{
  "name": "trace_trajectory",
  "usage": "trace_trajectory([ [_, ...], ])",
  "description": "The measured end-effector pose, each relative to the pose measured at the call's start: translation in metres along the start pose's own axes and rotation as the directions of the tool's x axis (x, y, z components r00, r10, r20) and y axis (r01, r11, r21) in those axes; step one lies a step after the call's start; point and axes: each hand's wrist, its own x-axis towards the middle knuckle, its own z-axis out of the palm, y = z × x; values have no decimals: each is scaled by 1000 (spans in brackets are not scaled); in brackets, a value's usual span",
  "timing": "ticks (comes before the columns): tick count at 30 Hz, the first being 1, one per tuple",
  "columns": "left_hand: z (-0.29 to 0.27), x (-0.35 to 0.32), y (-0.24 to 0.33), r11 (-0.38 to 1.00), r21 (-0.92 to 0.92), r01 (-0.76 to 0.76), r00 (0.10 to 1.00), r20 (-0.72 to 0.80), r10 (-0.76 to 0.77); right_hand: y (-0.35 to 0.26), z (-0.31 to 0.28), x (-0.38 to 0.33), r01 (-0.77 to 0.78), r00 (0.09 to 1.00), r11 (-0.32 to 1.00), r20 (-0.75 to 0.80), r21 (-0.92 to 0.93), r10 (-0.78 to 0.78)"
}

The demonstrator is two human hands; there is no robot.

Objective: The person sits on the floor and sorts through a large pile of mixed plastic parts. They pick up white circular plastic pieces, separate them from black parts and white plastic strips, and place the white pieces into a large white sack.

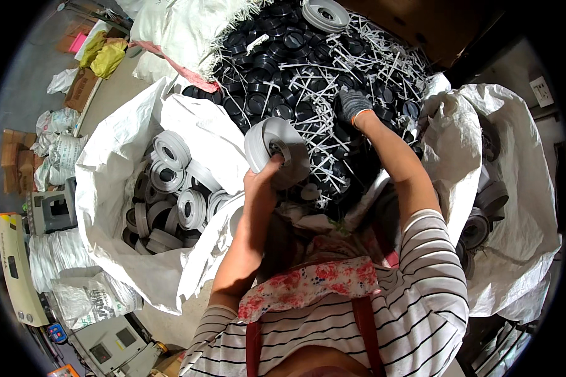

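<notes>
My left hand [265,176], bare, is closed on a grey plastic ring [258,146], its thumb hooked into the opening. The piece looks like a wide, round fitting, possibly more than one nested together. To the right, my right hand [355,105] wears a dark grey glove with an orange cuff. It reaches into a heap of black round plastic caps [295,41] mixed with thin white plastic sprues [324,154]. Its fingertips are partly hidden among the pieces, so I cannot tell whether they grip anything. Another grey ring [326,15] lies on the heap's far end.
On the left stands an open white woven sack [107,169] holding several grey rings [192,208]. Another white sack [516,251] at the right contains darker rings [475,227]. A large cardboard box [434,25] borders the far right. Machines [110,349] and bundled bags stand at far left.
</notes>
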Motion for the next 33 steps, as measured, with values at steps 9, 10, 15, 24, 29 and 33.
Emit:
trace_trajectory([
  [9,-18,2,-19,980,-147,136,982,152,-113,-117,-116,-112,495,869,574,-376,652,-322],
  [10,-9,-7,-17,978,-198,71,976,214,-27,-121,-121,-122,497,864,494,-358,713,-353],
  [15,-23,-12,-34,984,73,-163,980,129,153,-126,-143,-146,471,878,829,-75,300,-472],
  [24,-3,-63,3,909,412,66,957,230,-174,-112,-110,-188,684,729,633,-326,363,-602],
  [29,-21,-66,-17,978,138,155,926,325,-193,-104,-97,-204,866,500,483,-232,131,-834],
  [33,-11,-73,-21,980,8,200,942,273,-195,-100,-102,-217,849,527,495,-250,184,-812],
])
